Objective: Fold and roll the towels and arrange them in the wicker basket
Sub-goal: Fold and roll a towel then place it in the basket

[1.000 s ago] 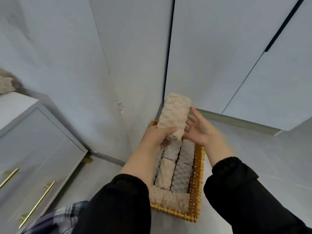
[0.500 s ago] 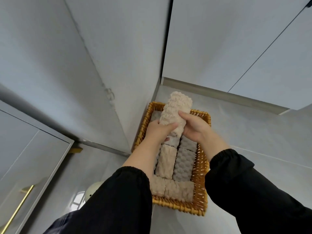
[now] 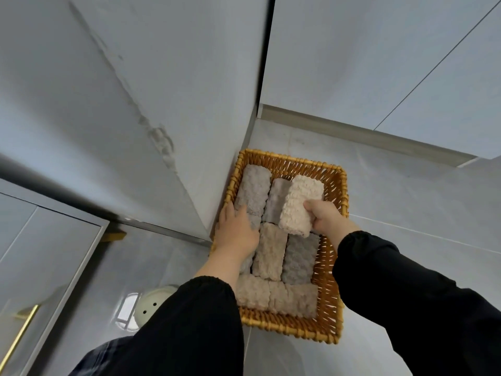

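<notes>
A wicker basket [image 3: 334, 234] stands on the floor against a wall corner. Several rolled towels lie inside it, grey and cream. My right hand [image 3: 326, 218] grips a cream rolled towel [image 3: 299, 204] by its near end and holds it tilted over the basket's far right part. My left hand [image 3: 235, 232] rests with straight fingers on a grey rolled towel [image 3: 253, 188] along the basket's left side. A cream roll [image 3: 269, 252] and a grey roll [image 3: 299, 259] lie side by side in the middle. Two more cream rolls [image 3: 276, 295] lie across the near end.
A pale wall corner [image 3: 206, 185] touches the basket's left side. A grey cabinet with a gold handle [image 3: 19, 337] stands at the left. A round cream object with holes [image 3: 151, 305] lies on the tiled floor by my left sleeve. White cupboard doors [image 3: 379, 63] rise behind.
My left hand has let go of the cream roll and dropped onto the grey towels at the left. My right hand alone has lowered the roll toward the basket's right side.
</notes>
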Available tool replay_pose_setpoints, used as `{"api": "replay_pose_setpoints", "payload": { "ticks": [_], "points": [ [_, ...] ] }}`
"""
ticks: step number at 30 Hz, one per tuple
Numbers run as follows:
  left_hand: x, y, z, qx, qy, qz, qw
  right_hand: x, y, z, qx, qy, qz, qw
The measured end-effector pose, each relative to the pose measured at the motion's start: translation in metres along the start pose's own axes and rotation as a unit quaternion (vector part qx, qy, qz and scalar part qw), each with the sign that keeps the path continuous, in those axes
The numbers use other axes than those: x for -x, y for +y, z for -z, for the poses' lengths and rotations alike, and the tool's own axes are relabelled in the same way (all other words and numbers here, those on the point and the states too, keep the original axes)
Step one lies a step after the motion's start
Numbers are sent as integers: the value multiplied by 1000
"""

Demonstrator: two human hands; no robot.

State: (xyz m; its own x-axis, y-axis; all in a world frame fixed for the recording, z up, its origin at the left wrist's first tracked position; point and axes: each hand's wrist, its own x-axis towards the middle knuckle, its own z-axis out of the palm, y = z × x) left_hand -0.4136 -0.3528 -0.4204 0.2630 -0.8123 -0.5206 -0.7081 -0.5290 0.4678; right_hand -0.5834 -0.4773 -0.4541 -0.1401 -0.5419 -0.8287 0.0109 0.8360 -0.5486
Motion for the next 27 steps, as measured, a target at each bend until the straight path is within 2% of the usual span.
{"api": "replay_pose_setpoints", "payload": {
  "ticks": [3, 11, 17, 19, 21, 23, 24, 25, 27],
  "points": [
    [-8, -1, 2, 0, 5, 14, 1000, -13, 3, -5, 32, 14, 6, 999],
    [-28, -3, 8, 62, 2, 50, 997, -30, -6, -39, 66, -26, 26, 997],
    [-40, 3, 12, 69, 0, 56, 996, -52, 11, -46, 193, 21, 115, 974],
    [-41, 3, 9, 58, 3, 57, 997, -53, 18, -46, 290, 108, 199, 930],
    [-42, 3, 6, 45, 13, 57, 997, -47, 24, -44, 393, 181, 329, 839],
    [-41, 4, 4, 42, 25, 61, 997, -49, 34, -40, 489, 167, 457, 724],
    [-41, 4, 4, 45, 30, 65, 996, -53, 39, -38, 530, 140, 487, 679],
    [-41, 6, 4, 46, 33, 69, 996, -58, 44, -35, 567, 116, 491, 651],
    [-39, 8, 5, 45, 36, 73, 996, -63, 53, -33, 622, 80, 453, 634]
  ]
}}
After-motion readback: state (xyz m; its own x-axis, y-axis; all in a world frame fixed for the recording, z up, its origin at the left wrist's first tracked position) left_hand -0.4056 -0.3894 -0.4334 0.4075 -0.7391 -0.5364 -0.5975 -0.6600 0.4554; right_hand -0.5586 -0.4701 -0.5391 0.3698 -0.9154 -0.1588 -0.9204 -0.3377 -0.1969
